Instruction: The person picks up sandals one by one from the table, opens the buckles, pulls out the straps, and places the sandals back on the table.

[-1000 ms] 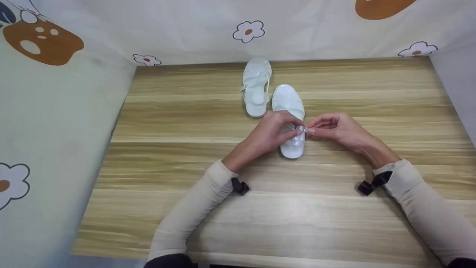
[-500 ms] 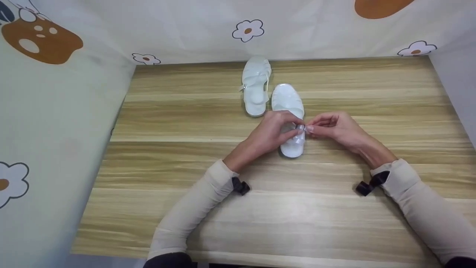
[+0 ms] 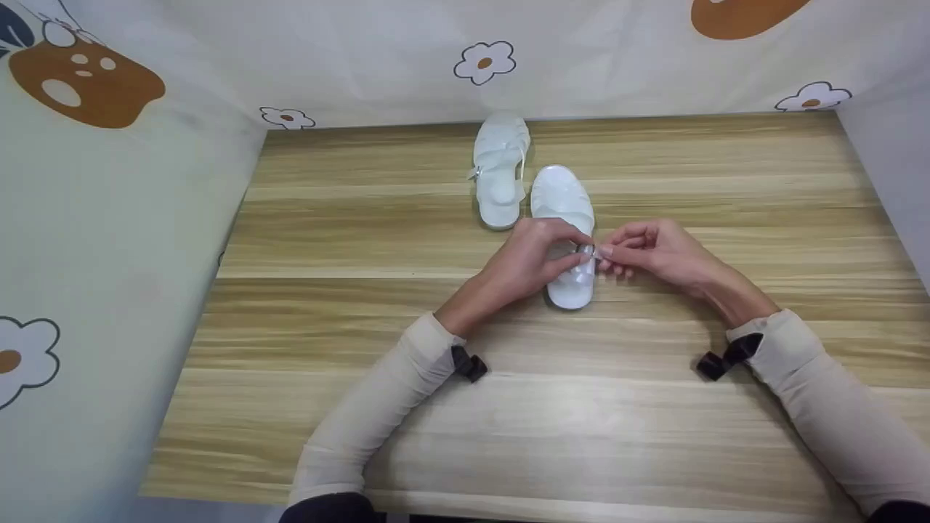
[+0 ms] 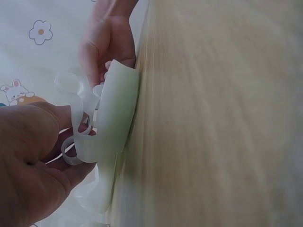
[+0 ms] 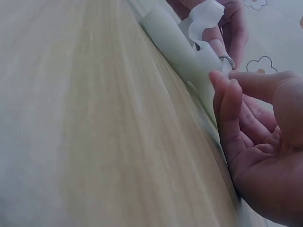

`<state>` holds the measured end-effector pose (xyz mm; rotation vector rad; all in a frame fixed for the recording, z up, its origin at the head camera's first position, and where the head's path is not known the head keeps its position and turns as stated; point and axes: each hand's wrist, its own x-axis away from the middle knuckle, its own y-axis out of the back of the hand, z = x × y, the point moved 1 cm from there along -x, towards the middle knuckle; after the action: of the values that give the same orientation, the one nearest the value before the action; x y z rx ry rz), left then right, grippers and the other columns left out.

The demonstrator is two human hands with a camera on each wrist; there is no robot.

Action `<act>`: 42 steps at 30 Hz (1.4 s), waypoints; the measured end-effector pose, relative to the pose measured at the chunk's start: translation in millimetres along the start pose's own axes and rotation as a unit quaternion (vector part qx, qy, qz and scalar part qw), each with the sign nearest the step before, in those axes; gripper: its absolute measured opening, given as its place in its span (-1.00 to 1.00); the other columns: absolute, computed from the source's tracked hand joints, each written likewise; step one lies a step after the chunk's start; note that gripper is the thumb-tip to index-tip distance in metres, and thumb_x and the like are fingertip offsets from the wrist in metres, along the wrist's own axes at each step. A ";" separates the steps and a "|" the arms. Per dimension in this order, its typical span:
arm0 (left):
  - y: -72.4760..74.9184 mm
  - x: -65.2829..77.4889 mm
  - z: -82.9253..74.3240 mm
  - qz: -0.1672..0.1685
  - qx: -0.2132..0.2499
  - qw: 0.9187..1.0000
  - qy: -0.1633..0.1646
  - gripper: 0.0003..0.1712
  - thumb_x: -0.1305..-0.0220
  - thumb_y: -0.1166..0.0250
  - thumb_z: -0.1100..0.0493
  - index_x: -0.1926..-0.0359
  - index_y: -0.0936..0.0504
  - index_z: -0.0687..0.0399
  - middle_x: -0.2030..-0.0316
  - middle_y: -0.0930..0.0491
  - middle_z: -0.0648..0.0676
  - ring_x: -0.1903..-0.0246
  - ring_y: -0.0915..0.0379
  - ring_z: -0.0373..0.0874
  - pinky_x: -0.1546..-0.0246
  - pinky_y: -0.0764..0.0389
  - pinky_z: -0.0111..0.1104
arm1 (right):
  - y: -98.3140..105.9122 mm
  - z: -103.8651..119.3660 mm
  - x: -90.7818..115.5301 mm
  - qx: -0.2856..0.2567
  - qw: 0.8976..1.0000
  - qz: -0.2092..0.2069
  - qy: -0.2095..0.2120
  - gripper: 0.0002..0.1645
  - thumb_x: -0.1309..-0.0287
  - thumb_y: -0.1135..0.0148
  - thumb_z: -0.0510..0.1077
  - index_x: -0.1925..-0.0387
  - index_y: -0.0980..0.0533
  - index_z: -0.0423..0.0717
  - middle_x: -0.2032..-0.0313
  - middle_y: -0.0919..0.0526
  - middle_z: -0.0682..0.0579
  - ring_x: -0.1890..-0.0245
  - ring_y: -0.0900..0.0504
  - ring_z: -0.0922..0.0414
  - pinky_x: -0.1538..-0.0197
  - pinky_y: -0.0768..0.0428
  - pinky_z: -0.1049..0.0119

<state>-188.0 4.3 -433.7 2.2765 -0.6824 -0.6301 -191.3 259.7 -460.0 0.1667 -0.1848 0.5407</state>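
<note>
A white translucent sandal [image 3: 563, 195] lies flat on the wooden table, toe pointing away from me. From its left side my left hand [image 3: 534, 250] reaches across and pinches the ankle strap near the buckle. At the sandal's right side, my right hand [image 3: 665, 254] pinches the tip of the strap between thumb and index finger. A small metal buckle [image 5: 228, 60] shows right by those fingertips in the right wrist view. In the left wrist view, the sandal's heel [image 4: 118, 109] stands between both hands, and the pinched strap tip is hidden there.
The matching white sandal [image 3: 500, 185] lies just behind and to the left, its strap hanging loose at the side. A patterned cloth wall [image 3: 378, 65] borders the table [image 3: 312, 327] at the back, with more walls left and right.
The lower fingers of my right hand have uncurled slightly downward while thumb and index finger keep the strap tip. My left hand and both sandals stay in place.
</note>
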 end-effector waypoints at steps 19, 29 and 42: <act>-2.0 0.5 -1.5 -0.002 -0.003 1.000 0.018 -0.82 -0.45 -0.47 0.15 0.01 -0.85 0.07 0.02 -0.86 0.01 -0.10 -0.75 -0.19 -0.23 -0.63 -0.46 | -5.4 0.1 -1.9 -0.002 1.000 0.029 0.011 -0.64 -0.51 -0.35 -0.12 0.00 -0.62 -0.42 0.25 -0.82 -0.12 0.27 -0.79 0.15 0.18 -0.81 0.31; -1.8 0.6 -1.6 -0.004 0.008 1.000 0.019 -0.83 -0.45 -0.46 0.18 0.01 -0.83 0.09 0.04 -0.85 0.02 -0.07 -0.73 -0.19 -0.20 -0.62 -0.46 | -8.7 -0.7 -0.8 -0.004 0.998 0.047 0.039 -0.70 -0.54 -0.28 -0.20 0.06 -0.57 -0.47 0.28 -0.79 -0.04 0.27 -0.76 0.17 0.17 -0.79 0.34; -2.2 0.1 -2.3 -0.002 0.010 1.000 0.017 -0.81 -0.45 -0.46 0.18 -0.01 -0.82 0.10 0.03 -0.84 0.04 -0.08 -0.73 -0.15 -0.23 -0.62 -0.44 | -10.5 -2.2 -0.1 -0.016 0.997 0.039 0.061 -0.73 -0.52 -0.29 -0.26 0.03 -0.57 -0.49 0.27 -0.80 -0.01 0.26 -0.77 0.17 0.15 -0.78 0.35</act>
<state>-185.9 6.7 -433.8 2.3026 -0.6720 -0.5870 -185.5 251.2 -463.3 0.0947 -0.0823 0.6236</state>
